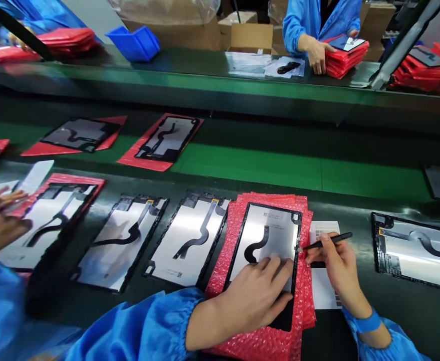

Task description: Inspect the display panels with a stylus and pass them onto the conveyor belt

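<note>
A tablet screen panel (pixel 268 215) with a silver back, black edges and a dark ribbon cable (pixel 256 248) lies on a stack of red bubble-wrap sleeves (pixel 223 271). Across its lower half rests my left hand (pixel 255 288), fingers stretched out over the surface. Black tweezers (pixel 328 241) are pinched in my right hand (pixel 338 265), their tip at the panel's right edge. Under that hand is a white sheet with printed rows (pixel 323 288), partly covered.
More screen panels (pixel 195 235) lie in a row to the left, and another panel (pixel 419 245) is at the right. A co-worker's hand (pixel 2 225) reaches in from the left. Beyond the green conveyor belt (pixel 257 163), another person's hand (pixel 315 52) touches stacked red sleeves (pixel 344 62).
</note>
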A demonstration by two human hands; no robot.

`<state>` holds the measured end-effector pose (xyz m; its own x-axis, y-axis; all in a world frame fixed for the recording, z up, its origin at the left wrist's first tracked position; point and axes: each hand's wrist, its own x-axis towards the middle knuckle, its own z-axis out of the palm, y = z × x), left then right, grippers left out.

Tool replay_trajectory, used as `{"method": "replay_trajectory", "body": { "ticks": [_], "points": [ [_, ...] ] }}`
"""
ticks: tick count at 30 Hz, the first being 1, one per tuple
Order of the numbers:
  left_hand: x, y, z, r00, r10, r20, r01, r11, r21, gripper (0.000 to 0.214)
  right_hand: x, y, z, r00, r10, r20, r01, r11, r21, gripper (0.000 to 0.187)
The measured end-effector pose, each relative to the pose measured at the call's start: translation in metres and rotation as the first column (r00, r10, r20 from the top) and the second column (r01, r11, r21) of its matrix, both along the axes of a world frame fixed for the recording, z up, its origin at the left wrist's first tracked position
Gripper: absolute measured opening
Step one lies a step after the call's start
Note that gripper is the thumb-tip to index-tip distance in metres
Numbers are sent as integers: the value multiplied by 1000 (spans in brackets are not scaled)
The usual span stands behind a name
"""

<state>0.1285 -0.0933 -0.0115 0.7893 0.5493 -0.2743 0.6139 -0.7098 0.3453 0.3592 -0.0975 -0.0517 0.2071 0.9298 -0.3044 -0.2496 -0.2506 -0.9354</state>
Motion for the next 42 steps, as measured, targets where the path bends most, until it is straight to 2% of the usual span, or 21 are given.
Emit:
{"method": "replay_trajectory", "body": {
  "ticks": [5, 15, 23, 28, 34, 42],
  "points": [
    [1, 1, -8, 997, 4, 80, -5, 1000, 12, 62, -15, -2, -12, 999, -22, 38, 22, 1000, -8, 45],
    [3, 5, -2, 1000, -22, 11, 22, 1000, -13, 66, -11, -3, -13, 1000, 1, -5, -1, 999, -43, 39],
    [4, 7, -1, 1000, -1, -1, 1, 998, -58, 69, -11, -3, -12, 1000, 22, 4, -22, 999, -23, 39],
    [5, 6, -4, 1000, -13, 9, 14, 999, -46, 72, -10, -3, -14, 999, 34, -14, -34, 999, -28, 36],
    [7, 5, 0, 1000, -9, -1, 9, 1000, -19, 65, -10, -3, -14, 998, 24, -64, -26, 1000, -17, 36],
    [6, 4, 1, 1000, -9, 6, 9, 1000, 21, 65, -10, -3, -13, 998, 45, -48, -46, 999, -18, 35]
  ]
}}
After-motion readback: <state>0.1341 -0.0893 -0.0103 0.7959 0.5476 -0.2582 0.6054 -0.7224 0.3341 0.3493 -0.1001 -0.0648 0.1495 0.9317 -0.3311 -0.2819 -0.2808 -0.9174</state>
